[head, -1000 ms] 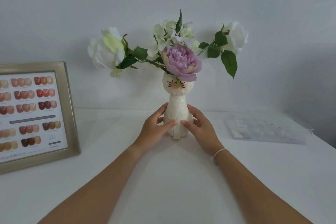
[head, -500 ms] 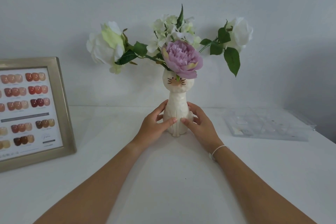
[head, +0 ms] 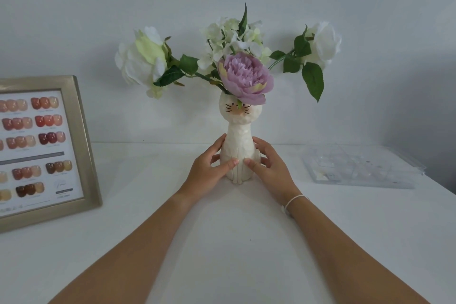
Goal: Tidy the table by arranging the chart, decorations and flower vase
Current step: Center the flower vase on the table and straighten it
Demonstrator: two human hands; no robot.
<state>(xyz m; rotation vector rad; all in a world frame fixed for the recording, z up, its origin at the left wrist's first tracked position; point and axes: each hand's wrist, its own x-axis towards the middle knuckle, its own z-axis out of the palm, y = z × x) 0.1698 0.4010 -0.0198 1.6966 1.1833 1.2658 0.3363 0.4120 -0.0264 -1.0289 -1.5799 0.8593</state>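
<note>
The cat-shaped flower vase (head: 238, 153) stands upright on the white table (head: 222, 242). Left hand (head: 206, 173) and right hand (head: 271, 168) clasp its lower body, fingers spread. Framed chart (head: 42, 150) stands well left of the vase; clear tray (head: 362, 168) lies to its right.

Small print lines are showing under the nail-colour swatches on the silver-framed white chart (head: 42, 148), but they are blurring beyond reading.
</note>
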